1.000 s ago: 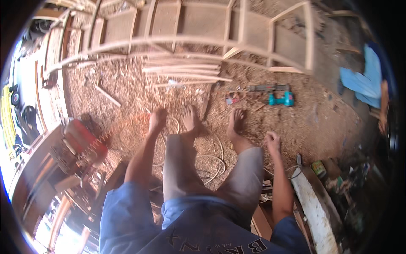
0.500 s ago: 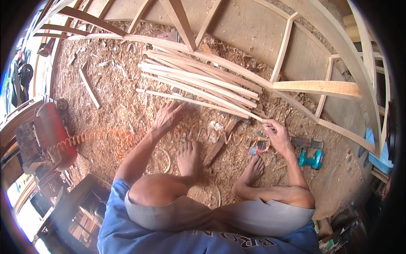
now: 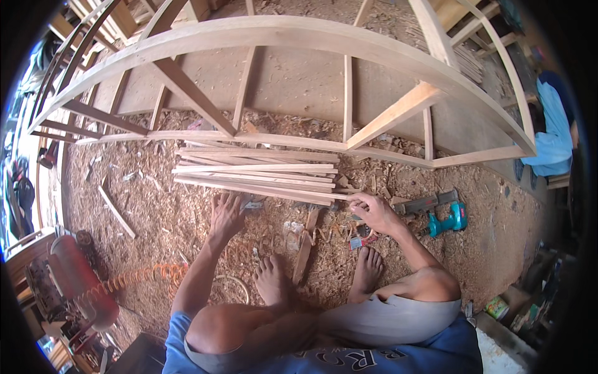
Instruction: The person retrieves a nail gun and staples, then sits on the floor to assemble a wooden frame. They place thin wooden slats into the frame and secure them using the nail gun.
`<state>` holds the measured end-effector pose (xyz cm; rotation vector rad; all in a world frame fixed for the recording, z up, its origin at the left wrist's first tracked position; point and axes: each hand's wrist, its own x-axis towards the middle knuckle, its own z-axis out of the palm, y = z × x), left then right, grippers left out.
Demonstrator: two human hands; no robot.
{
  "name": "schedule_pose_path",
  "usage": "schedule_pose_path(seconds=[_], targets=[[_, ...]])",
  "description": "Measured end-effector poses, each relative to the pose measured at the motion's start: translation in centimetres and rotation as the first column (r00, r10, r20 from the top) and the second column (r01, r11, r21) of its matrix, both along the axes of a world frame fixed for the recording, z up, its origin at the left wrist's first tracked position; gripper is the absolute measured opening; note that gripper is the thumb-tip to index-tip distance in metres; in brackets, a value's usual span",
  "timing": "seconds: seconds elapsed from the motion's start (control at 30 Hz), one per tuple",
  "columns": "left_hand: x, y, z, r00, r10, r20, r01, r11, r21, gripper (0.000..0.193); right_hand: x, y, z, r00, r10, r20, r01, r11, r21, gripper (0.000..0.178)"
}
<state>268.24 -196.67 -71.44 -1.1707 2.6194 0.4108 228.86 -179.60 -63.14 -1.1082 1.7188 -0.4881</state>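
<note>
A pile of thin wooden strips [image 3: 255, 171] lies lengthwise on the shavings in front of me. At its right end, my right hand [image 3: 375, 213] pinches the tip of one pale wooden strip that sticks out past the others. My left hand [image 3: 227, 216] is just below the pile's left part, fingers stretched out and apart, with nothing seen in it. A small flat grey piece [image 3: 252, 204] lies beside its fingertips; what it is I cannot tell. My bare feet are on the shavings below the pile.
A large curved wooden frame [image 3: 274, 28] with crosspieces rises beyond the pile. Right of my right hand lies a teal power tool [image 3: 447, 218]. An orange coiled hose [image 3: 134, 277] runs from a red tank [image 3: 81, 280]. A person in light blue [image 3: 551, 140] is at far right.
My view has tilted up, so more of the frame shows. The nearest strip, which lay apart before, is now against the pile. My right hand still grips a strip's end.
</note>
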Motion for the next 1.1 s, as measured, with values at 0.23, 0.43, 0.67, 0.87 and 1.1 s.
schedule_pose_path(seconds=[0.23, 0.43, 0.67, 0.87, 1.1], targets=[[0.3, 0.4, -1.2, 0.990, 0.086, -0.112, -0.092, 0.995, -0.049, 0.048, 0.3, -0.5, 0.5, 0.997, 0.064, -0.039, -0.066, 0.995, -0.074, 0.033], [-0.5, 0.9, 0.6, 0.996, 0.065, -0.053, -0.067, 0.997, -0.033, 0.049, 0.7, -0.6, -0.4, 0.992, 0.118, -0.049, -0.123, 0.986, -0.111, 0.034], [-0.9, 3.6, 5.8, 0.964, 0.209, -0.164, -0.163, 0.952, 0.259, 0.034, 0.9, -0.1, -0.8, 0.995, 0.095, 0.032, -0.089, 0.986, -0.141, 0.037], [-5.4, 6.3, 11.0, 0.793, 0.604, -0.081, -0.267, 0.463, 0.845, 0.043, 4.7, -0.4, -0.3, 0.858, 0.049, 0.511, -0.094, 0.993, 0.064, 0.045], [-12.1, 8.8, 9.9, 0.746, 0.663, -0.069, -0.111, 0.226, 0.968, 0.040, 6.3, 1.4, -2.8, 0.638, -0.229, 0.735, 0.217, 0.970, 0.113, 0.032]])
